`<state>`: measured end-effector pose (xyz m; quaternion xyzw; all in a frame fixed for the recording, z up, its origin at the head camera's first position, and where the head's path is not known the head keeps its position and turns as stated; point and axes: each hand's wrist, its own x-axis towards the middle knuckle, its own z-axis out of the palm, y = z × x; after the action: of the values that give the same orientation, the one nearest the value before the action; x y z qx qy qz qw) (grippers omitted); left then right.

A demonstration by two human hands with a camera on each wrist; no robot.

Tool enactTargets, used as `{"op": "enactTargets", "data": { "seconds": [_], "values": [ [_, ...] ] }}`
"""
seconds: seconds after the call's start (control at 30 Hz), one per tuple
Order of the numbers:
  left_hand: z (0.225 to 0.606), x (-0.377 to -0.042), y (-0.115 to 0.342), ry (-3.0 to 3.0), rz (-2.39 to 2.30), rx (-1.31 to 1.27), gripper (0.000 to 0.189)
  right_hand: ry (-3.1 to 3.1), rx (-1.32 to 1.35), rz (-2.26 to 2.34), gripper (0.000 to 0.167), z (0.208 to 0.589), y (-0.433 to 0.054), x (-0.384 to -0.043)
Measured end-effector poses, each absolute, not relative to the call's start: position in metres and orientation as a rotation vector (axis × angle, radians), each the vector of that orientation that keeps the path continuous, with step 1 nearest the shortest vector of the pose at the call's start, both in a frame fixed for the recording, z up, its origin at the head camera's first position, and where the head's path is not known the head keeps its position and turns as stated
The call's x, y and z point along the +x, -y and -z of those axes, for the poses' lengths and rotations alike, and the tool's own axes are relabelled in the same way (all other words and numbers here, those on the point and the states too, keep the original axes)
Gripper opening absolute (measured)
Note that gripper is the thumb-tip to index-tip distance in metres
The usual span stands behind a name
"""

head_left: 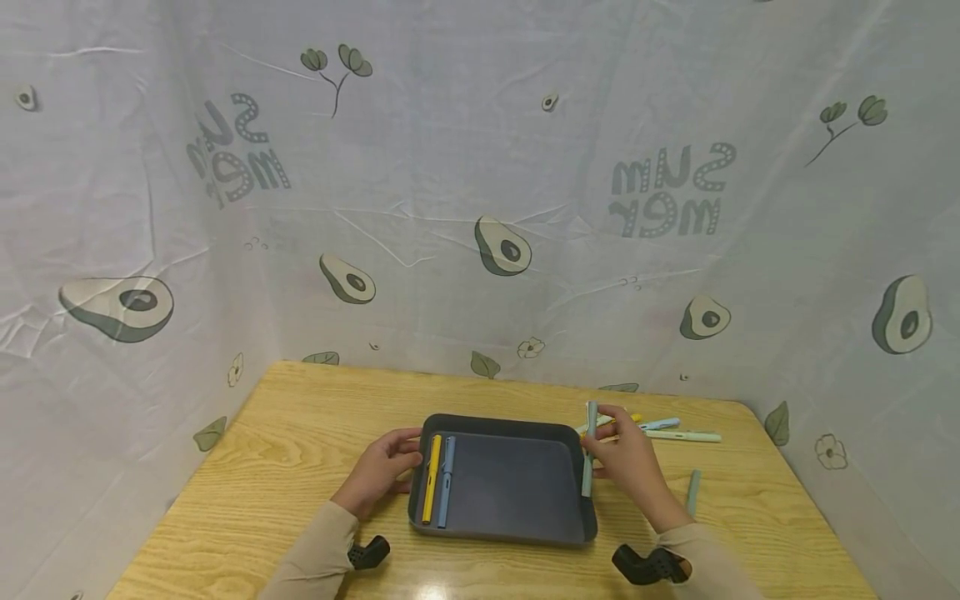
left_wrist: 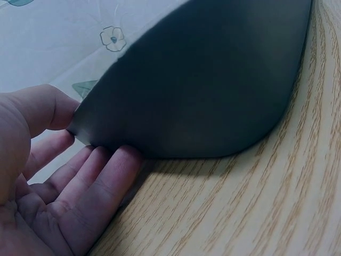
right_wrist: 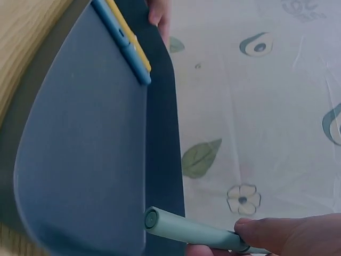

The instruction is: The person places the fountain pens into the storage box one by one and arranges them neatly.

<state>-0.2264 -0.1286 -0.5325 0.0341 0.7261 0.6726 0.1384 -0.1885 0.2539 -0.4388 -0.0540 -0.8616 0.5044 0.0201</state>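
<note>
A dark grey rectangular tray (head_left: 517,487) lies on the table, with a yellow pen (head_left: 431,483) and a blue pen (head_left: 446,487) side by side along its left end. My left hand (head_left: 378,471) grips the tray's left side; in the left wrist view the thumb is at the rim and the fingertips are against the outer wall. My right hand (head_left: 628,457) pinches a pale green pen (right_wrist: 186,229) between thumb and fingers. That pen overlaps the tray's right wall in the head view, one end pointing over the tray's inside.
Behind my right hand several pens lie in a loose pile, among them a light blue pen (head_left: 660,423) and a light green pen (head_left: 686,436). A darker green pen (head_left: 693,492) lies beside my right forearm. A printed curtain (head_left: 420,250) hangs around the wooden table (head_left: 315,408).
</note>
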Motion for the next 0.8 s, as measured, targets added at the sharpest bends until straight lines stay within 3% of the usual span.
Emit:
{"op": "enactTargets", "data": {
  "seconds": [0.8],
  "values": [
    [0.532,-0.227,0.128,-2.087,-1.96,0.107,0.049,2.71,-0.014,-1.627,0.058,0.466,-0.153,-0.202]
  ]
}}
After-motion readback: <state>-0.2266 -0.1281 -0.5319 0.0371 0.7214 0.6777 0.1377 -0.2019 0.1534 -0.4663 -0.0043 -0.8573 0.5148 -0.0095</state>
